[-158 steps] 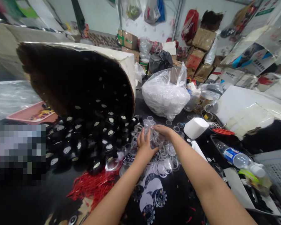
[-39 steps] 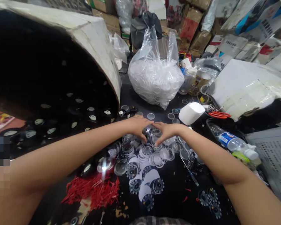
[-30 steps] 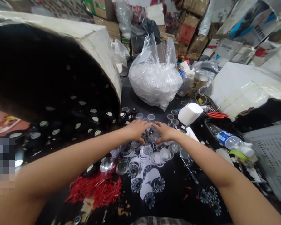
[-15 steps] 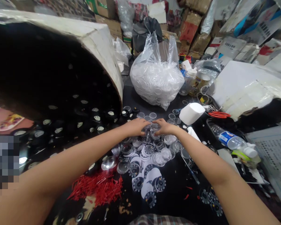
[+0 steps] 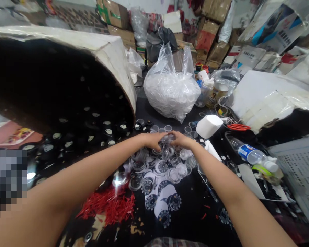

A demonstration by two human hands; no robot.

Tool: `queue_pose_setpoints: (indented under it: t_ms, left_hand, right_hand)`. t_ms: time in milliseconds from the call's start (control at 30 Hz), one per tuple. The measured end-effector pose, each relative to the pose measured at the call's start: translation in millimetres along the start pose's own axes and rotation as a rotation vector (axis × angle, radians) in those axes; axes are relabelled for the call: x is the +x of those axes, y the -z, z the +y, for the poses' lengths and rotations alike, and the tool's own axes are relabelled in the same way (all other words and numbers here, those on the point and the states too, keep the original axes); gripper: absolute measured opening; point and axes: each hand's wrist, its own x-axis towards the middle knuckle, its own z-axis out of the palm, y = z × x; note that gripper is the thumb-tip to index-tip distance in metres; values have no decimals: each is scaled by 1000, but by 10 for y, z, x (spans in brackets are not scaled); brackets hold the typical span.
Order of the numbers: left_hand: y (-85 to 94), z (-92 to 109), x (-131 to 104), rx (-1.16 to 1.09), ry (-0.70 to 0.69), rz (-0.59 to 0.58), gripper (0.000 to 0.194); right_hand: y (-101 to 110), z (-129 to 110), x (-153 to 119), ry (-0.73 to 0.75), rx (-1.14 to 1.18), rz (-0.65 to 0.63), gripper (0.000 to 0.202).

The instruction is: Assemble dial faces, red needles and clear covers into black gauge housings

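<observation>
My left hand (image 5: 153, 140) and my right hand (image 5: 179, 139) meet at the far end of a loose pile, their fingertips almost touching. Between them they cup a cluster of clear round plastic covers (image 5: 167, 140), and the fingers of both curl in around it. More clear covers (image 5: 181, 169) lie just below the hands, overlapping one another. Printed dial discs (image 5: 164, 218), dark with white markings, spread toward me among white paper discs (image 5: 167, 192). Exactly which covers each hand grips is partly hidden.
A tied plastic bag (image 5: 171, 91) full of clear pieces stands behind the hands. Red plastic bits (image 5: 110, 206) are heaped at front left. Black parts with white tags (image 5: 108, 131) spill from a large carton (image 5: 115, 51). A white container (image 5: 209, 126) and a bottle (image 5: 252, 153) stand right.
Both hands have drawn closer together, and their fingers have closed in around the clear covers. The camera view has tilted slightly upward.
</observation>
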Motion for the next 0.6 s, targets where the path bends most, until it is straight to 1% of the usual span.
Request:
queue_pose_setpoints:
  t_ms: [67,133,200,267,333,400,533,600]
  left_hand:
    - [-26,17,-83,9,76,-58,115]
    - [-103,63,-138,18,174,-80,126]
    - [-200,120,-149,14,259,-71,133]
    - [-273,158,-123,-11,310,-42,133]
    - [-294,164,-75,-58,337,-4,130]
    - [-274,142,-24,-125,361,33,124]
    - [-237,110,44,-317,403,104,84]
    - [-265,126,54,-439,411,143,73]
  right_hand:
    - [38,-19,20,-6,10,-37,78]
    - [75,-32,44,-8,26,-69,88]
    - [110,-37,62,-15,52,-107,96]
    - [145,-36,65,-30,96,-154,98]
    - [176,-29,60,-44,151,-199,97]
    - [198,-16,60,-50,207,-231,97]
    - [201,30,84,-40,315,-246,92]
    - [186,66,95,-28,371,-235,91]
